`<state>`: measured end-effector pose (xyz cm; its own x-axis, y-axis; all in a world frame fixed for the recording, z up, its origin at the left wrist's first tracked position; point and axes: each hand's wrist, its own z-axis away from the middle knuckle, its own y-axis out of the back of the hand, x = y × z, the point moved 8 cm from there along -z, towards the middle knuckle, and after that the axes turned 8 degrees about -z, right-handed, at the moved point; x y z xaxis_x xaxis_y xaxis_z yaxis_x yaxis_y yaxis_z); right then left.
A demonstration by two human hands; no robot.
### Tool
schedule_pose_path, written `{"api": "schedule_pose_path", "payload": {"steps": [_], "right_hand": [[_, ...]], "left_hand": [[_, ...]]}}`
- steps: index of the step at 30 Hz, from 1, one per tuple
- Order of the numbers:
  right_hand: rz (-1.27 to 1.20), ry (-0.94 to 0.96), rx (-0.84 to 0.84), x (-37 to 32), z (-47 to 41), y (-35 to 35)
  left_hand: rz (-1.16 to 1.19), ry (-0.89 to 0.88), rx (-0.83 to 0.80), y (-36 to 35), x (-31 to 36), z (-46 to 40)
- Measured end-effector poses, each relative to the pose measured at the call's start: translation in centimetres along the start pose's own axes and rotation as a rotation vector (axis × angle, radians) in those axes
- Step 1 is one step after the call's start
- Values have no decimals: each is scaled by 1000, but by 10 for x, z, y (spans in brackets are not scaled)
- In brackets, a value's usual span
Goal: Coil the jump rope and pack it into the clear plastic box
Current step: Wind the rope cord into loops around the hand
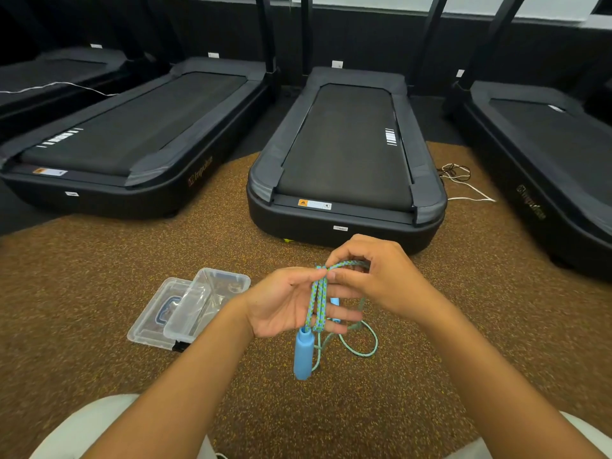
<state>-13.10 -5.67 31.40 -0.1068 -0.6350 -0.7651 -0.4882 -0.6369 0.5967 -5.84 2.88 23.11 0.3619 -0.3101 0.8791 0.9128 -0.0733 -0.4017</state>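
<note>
Head view, facing down, hands (pixel 334 293) near

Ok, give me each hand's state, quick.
Left hand: fingers straight, jump rope strands draped across them.
Right hand: pinching the jump rope's top loop.
</note>
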Motion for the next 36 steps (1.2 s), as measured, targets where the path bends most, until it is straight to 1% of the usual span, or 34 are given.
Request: {"api": "schedule_pose_path", "payload": {"steps": [4,8,11,16,19,22,25,29,33,36], "right_hand": [[-92,-29,1,7,0,0],[-303,-80,-29,17,-1,-5],[-416,-86,-6,24,-1,-3],[-588,-162,57,43,-1,-6],[-600,-188,102,52,3,-11],[-563,-245,137,62,9,-20],[-529,-325,88,71,19,-40],[-462,-351,-32,76,31,-69],[-521,-405,-164,68,41,-97],[-484,-406,-247,66,45,-104]], "left_hand": [[15,-18,-50,-5,3,2],[14,-51,-82,-8,6,3],[-33,-52,-71,-8,5,3],[-44,-40,-126,-11,5,5],[10,-70,-146,-16,8,6],[56,-108,-130,-14,13,5],[62,-140,-105,-11,17,6],[77,-175,-78,-7,22,8],[60,-163,-37,-1,20,9],[38,-151,-29,2,19,10]]}}
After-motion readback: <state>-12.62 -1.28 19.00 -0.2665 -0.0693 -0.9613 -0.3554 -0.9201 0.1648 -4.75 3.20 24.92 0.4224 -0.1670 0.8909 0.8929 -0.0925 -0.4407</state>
